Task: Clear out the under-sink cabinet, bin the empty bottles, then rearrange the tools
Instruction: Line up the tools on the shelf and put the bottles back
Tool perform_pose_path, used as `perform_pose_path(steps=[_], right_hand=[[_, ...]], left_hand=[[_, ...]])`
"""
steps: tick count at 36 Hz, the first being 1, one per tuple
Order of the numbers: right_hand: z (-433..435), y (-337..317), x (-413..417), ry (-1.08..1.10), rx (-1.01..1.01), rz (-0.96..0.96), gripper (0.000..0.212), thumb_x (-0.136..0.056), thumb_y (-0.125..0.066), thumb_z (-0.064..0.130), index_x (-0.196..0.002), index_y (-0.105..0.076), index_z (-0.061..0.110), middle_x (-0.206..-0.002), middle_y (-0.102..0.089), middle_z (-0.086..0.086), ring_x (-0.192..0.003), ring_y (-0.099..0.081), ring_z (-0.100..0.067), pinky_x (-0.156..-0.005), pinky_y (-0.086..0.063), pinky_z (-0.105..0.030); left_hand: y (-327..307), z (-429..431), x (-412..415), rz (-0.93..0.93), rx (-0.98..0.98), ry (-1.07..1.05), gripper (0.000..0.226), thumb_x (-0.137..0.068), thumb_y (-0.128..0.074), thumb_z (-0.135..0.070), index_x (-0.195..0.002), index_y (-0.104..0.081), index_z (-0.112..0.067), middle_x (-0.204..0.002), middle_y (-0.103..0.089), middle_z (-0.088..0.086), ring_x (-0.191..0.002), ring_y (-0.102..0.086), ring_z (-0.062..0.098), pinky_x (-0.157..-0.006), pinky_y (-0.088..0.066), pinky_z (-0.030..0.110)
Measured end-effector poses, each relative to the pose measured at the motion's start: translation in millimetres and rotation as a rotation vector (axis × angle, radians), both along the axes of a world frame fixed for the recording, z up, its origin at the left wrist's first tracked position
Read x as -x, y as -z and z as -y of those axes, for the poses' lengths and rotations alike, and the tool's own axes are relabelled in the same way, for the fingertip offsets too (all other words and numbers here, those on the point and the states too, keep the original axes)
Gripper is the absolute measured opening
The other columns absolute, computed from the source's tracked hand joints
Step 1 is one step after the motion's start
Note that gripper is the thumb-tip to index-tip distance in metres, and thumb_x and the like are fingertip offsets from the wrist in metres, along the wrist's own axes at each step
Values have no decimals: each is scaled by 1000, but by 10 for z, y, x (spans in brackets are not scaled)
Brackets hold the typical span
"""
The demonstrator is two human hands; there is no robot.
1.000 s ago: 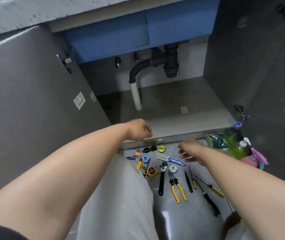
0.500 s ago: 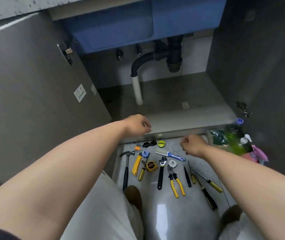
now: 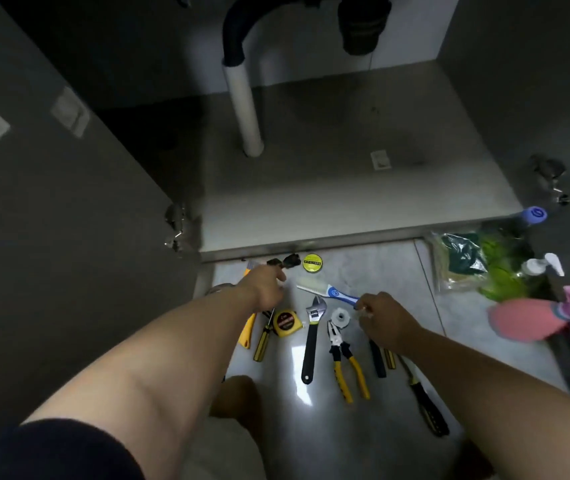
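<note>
Landmark: adjustable wrench (image 3: pixel 313 336), flat on the floor tiles (image 3: pixel 373 271), head toward the under-sink cabinet (image 3: pixel 345 188).

- Just left of the wrench: yellow tape measure (image 3: pixel 287 322). Further left, a yellow-and-black screwdriver (image 3: pixel 262 342) and a yellow utility knife (image 3: pixel 247 332), both partly under the left forearm.
- Just right of the wrench: white tape roll (image 3: pixel 340 317), with the yellow-handled pliers (image 3: pixel 347 365) below it.
- Beyond the wrench head: blue-handled brush (image 3: pixel 328 291), lying crosswise. Past that, a round yellow tin (image 3: pixel 312 262) close to the cabinet's front edge.
- Well to the right of the wrench, off the cabinet's corner: green bottle with blue cap (image 3: pixel 533 214), white pump bottle (image 3: pixel 536 266), pink spray bottle (image 3: pixel 526 320) and a sponge pack (image 3: pixel 460 258), all out on the floor.
- White drain pipe (image 3: pixel 243 109) runs down to the cabinet floor, far beyond the wrench.

Left hand (image 3: pixel 264 287): up and left of the wrench head, fingers curled downward. Its underside is hidden, so I cannot tell whether the grip holds anything.

Right hand (image 3: pixel 385 320): right of the wrench, just past the tape roll. Its curled fingertips are at the end of the brush's blue handle. I cannot tell whether the grip has closed on the handle.
</note>
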State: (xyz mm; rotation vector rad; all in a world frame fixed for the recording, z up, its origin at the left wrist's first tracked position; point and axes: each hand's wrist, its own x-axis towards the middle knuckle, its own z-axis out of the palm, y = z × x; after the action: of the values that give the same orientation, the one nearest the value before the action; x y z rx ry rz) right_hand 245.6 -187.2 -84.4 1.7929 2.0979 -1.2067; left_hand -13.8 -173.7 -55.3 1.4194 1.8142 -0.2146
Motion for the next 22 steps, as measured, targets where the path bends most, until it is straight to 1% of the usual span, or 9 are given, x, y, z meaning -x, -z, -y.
perform_pose_path(steps=[2,4,6,9,11,13,16,18,22], right_hand=[[-140,137,115,-55,-21,-20,36,-90,-62,8,-126,-61,11,-119,-51,-15,-102,-56,-29,-88,-49,-33],[-287,265,254,-121,-37,-48,46,-88,-61,6,-133,-57,12,-128,-50,-13,-114,-51,-27,-99,-46,-38],[-438,382,403,-181,-64,-51,54,-88,-60,7,-141,-52,14,-140,-45,-12,-125,-47,-29,-103,-46,-42],[-665,557,641,-247,-99,-6,64,-88,-62,11,-148,-44,22,-153,-31,-9,-129,-46,-33,-102,-47,-44],[-807,679,793,-309,-88,55,75,-87,-62,10,-153,-34,28,-160,-20,-5,-133,-41,-34,-106,-44,-43],[-929,807,924,-350,-50,109,83,-88,-61,8,-157,-23,34,-165,-12,-4,-138,-36,-36,-110,-41,-46],[-1038,960,1044,-437,-93,236,85,-90,-63,18,-158,-15,39,-162,-20,-7,-137,-35,-36,-106,-45,-49],[-1074,1018,1063,-484,-180,275,79,-90,-65,24,-156,-22,37,-157,-29,-7,-137,-34,-34,-102,-47,-47],[-1117,1050,971,-396,-218,196,58,-88,-60,13,-141,-44,28,-142,-46,-9,-125,-48,-34,-95,-52,-46]], left_hand=[[228,-90,11,-16,-12,23,50,-98,-56,-13,-147,-46,-14,-152,-41,16,-133,-50,32,-108,-46,38],[427,-160,22,-42,-60,50,59,-96,-54,-15,-153,-39,-19,-154,-36,14,-138,-44,33,-113,-41,43],[602,-217,33,-57,-96,71,67,-91,-53,-12,-155,-33,-24,-152,-35,11,-138,-41,34,-112,-41,48],[859,-310,66,-113,-141,105,78,-87,-57,-10,-157,-25,-22,-154,-33,10,-137,-41,35,-110,-43,49],[1020,-374,99,-155,-178,113,79,-89,-57,-13,-159,-22,-21,-158,-32,11,-142,-35,33,-114,-39,46],[1177,-422,122,-187,-222,105,74,-90,-56,-15,-158,-26,-19,-155,-37,10,-144,-34,31,-115,-36,43],[1356,-425,121,-252,-328,57,55,-91,-52,-16,-146,-44,-16,-141,-48,10,-131,-43,31,-107,-41,42],[1434,-414,109,-280,-403,23,42,-93,-49,-18,-135,-54,-14,-134,-51,11,-124,-45,32,-103,-41,42],[1488,-403,57,-239,-479,-42,29,-91,-55,-17,-119,-62,-14,-122,-58,11,-115,-50,30,-98,-44,42]])
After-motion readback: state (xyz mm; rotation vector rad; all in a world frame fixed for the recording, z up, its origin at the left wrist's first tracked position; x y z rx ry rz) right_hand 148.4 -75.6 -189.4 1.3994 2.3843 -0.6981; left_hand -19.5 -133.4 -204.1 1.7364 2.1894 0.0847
